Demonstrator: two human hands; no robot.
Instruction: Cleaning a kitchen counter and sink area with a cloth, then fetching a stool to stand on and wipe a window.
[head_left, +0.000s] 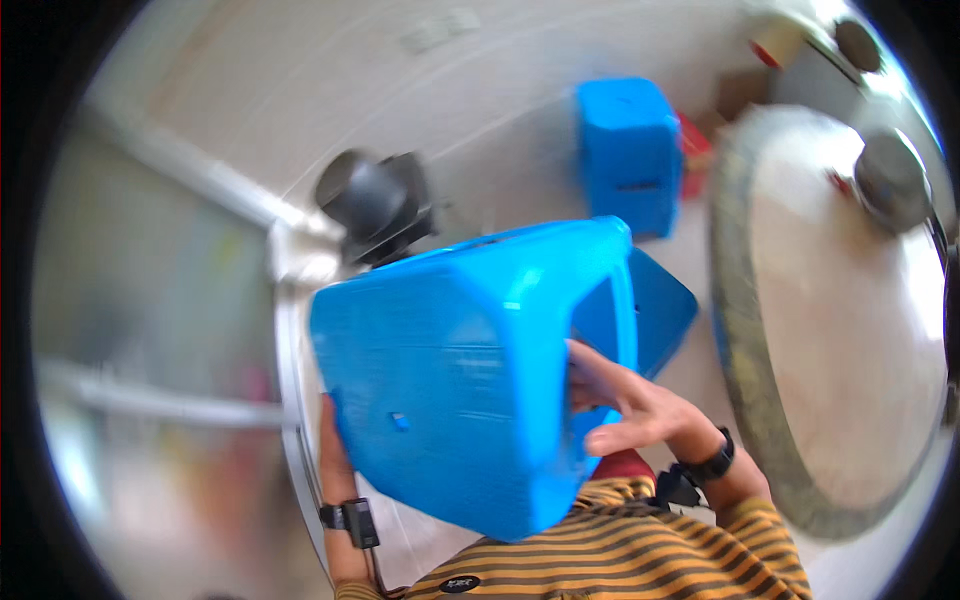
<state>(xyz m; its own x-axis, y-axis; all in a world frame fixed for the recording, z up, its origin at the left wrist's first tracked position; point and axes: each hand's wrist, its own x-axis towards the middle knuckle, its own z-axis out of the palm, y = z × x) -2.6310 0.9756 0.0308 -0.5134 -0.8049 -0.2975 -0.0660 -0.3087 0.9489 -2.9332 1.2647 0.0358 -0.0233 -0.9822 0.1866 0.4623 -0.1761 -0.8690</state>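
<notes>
A large blue plastic stool (420, 375) is raised and tipped on its side in front of my torso, one broad panel facing up. My left forearm (336, 450) runs along its left side; the left hand is mostly hidden behind the panel, against the stool. On the right, my right hand (630, 409) is at the opening between the stool's legs. Its fingers are spread, with the fingertips just inside the opening and the thumb apart. A darker blue panel (664, 311) shows behind the stool; I cannot tell whether it belongs to the same one.
Another blue plastic stool (630, 157) stands by the wall, a red object (694, 154) beside it. To the right is a round table (825, 315) bearing a metal pot (892, 180). A dark rounded object (367, 199) sits near the glass door's white frame (289, 360) at left.
</notes>
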